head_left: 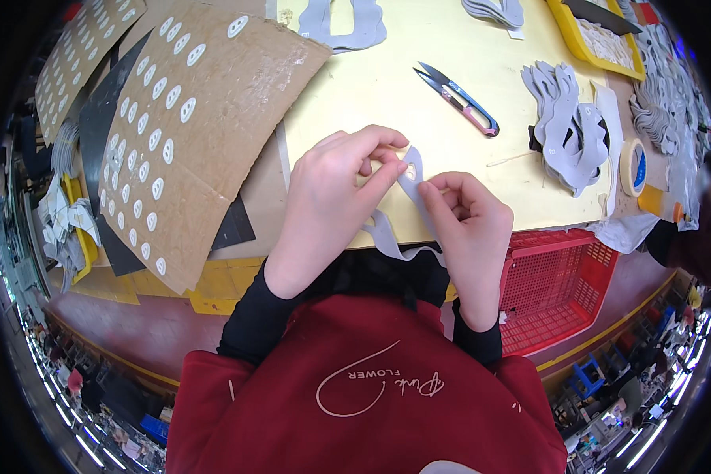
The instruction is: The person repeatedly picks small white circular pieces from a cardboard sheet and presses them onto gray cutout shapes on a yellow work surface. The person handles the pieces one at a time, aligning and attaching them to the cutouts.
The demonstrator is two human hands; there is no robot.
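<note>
Snips [468,104] with a partly pink handle are laid on the yellow tabletop [347,103], blades pointed up-left, and a thin stick [513,159] is seen lying to their lower right. At left, a brown cardboard sheet [268,95] is laid over a black sheet [103,126]; at right, a cream tape roll [627,169], a yellow-orange bottle [660,204] and a clear plastic bag [628,231] are grouped near the edge, with a yellow tray [566,28] placed farther up. Below table level, a red slotted basket [559,278] is seen at right, with a blue stool [586,378] visible beyond.
</note>
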